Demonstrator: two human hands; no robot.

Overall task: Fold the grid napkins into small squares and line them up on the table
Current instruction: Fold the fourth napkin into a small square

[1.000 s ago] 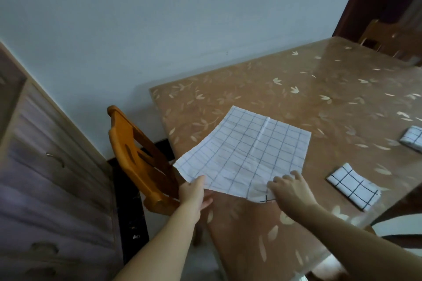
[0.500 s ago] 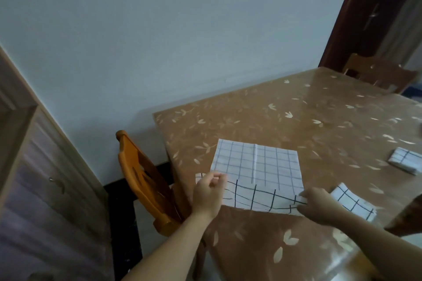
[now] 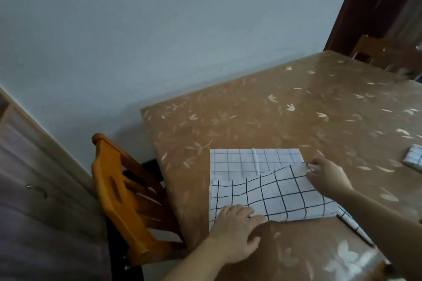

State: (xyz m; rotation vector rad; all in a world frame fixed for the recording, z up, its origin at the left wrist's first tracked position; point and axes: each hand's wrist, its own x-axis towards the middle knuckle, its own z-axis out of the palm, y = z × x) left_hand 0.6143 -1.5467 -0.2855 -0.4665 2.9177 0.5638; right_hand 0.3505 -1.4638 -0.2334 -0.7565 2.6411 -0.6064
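While your left hand (image 3: 237,223) presses flat on the near fold of the grid napkin (image 3: 258,180) at the table's (image 3: 296,109) near left corner, your right hand (image 3: 324,178) pinches its flap corner short of the far edge; release early and edges misalign.

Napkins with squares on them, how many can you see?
3: one being folded under both hands, one folded beside the right forearm, one at the right edge. More may lie out of view.
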